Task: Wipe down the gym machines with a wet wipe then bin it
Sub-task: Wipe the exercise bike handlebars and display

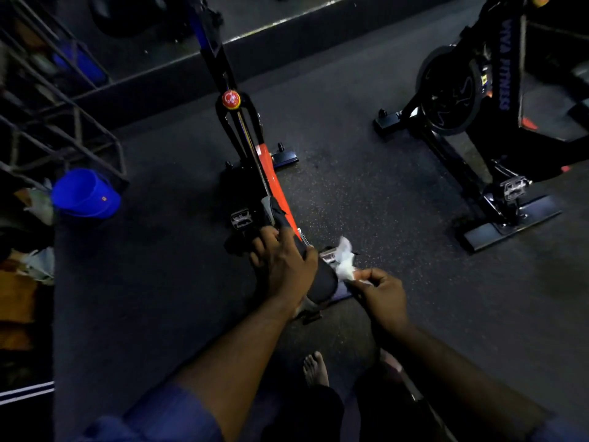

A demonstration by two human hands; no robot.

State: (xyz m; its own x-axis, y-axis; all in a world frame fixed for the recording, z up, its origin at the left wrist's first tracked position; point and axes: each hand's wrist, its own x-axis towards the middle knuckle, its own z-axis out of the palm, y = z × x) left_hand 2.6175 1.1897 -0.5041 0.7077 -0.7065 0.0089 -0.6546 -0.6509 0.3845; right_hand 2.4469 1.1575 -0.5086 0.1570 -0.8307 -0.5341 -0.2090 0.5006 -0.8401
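Note:
A black and orange spin bike [269, 173] stands in front of me, seen from above, with a red knob [231, 99] on its frame. My left hand [283, 263] rests on the black saddle [322, 279], fingers spread over its nose. My right hand [381, 293] pinches a crumpled white wet wipe [345, 261] just right of the saddle, beside a metal pedal [328, 257].
A second black spin bike [471, 100] stands at the right. A blue bucket [84, 194] sits on the floor at the left beside a metal rack [57, 116]. My bare foot [315, 368] is on the dark rubber floor [382, 193].

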